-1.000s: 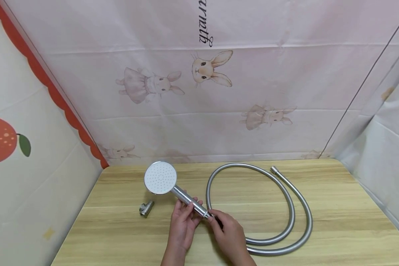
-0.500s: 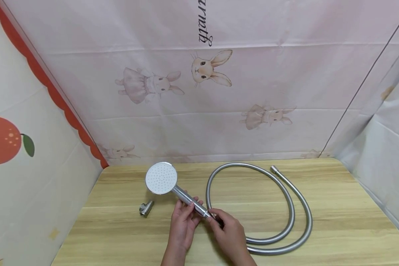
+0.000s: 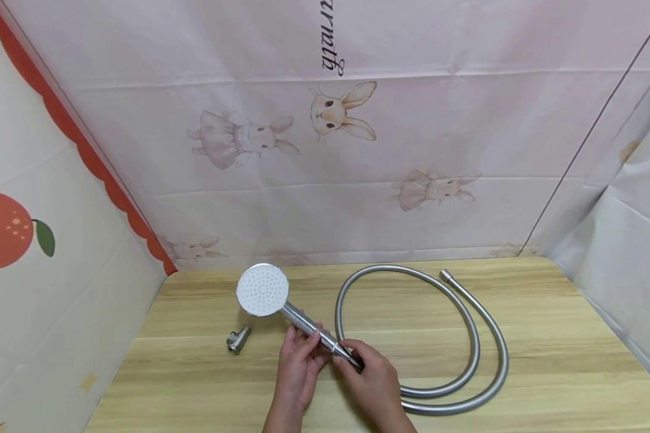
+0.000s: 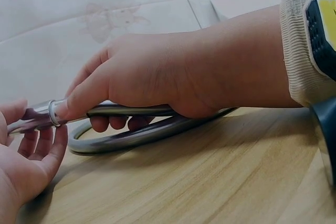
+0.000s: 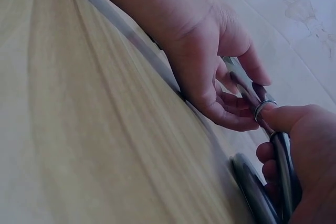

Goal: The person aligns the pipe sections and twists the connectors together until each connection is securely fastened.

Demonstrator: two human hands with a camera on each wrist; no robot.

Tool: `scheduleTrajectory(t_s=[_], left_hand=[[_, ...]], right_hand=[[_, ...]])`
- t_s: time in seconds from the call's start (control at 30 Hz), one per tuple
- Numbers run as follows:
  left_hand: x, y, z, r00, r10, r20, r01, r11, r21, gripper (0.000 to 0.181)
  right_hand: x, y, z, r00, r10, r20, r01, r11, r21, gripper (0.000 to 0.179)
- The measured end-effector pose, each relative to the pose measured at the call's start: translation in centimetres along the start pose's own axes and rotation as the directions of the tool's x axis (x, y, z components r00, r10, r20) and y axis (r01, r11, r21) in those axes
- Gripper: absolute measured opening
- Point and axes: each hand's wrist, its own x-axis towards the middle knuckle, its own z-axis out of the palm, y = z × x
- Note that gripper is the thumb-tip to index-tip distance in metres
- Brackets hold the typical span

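A chrome handheld shower head (image 3: 262,290) with a white dotted spray face is held tilted above the table, its face at the upper left. My left hand (image 3: 299,364) grips the lower handle from below, thumb on top and fingers behind. My right hand (image 3: 374,379) pinches the connector end of a grey metal shower hose (image 3: 502,361) right at the bottom of the handle. The left wrist view shows a bright ring (image 4: 54,113) at this joint, with the right fingertips against it. In the right wrist view, the hose (image 5: 283,166) runs back under the right palm.
A small chrome fitting (image 3: 238,340) lies on the wooden table (image 3: 184,385) left of the hands. The hose loops over the right half, its free end (image 3: 446,275) near the back edge. Printed cloth (image 3: 439,132) hangs behind the table and at both sides.
My right thumb has shifted slightly down off the connector, baring more of its metal. My left thumb has moved a little along the handle toward the joint. The shower head stays nearly still.
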Motion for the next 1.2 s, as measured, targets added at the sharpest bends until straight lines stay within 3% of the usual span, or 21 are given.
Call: scheduleTrajectory(t_s=[0.23,0.57,0.87,1.2], left_hand=[[0.08,-0.19,-0.08,1.0,0.022,0.01,-0.022,1.0,0.005,0.075],[0.24,-0.18,-0.06,0.999,0.038,0.008,-0.038,0.999,-0.026,0.057],[0.21,-0.14,0.01,1.0,0.03,-0.001,-0.03,0.999,-0.03,0.051],[0.17,-0.26,-0.26,0.995,0.08,0.055,-0.078,0.996,-0.044,0.047]], right_hand=[[0.02,-0.12,0.02,1.0,0.006,0.003,-0.006,1.0,-0.004,0.023],[0.03,-0.04,-0.04,1.0,0.011,0.027,-0.011,1.0,-0.013,0.018],[0.15,-0.37,-0.38,0.995,0.072,0.063,-0.074,0.997,0.032,0.031],[0.09,-0.19,-0.3,0.999,0.034,0.042,-0.036,0.998,0.048,0.031]])
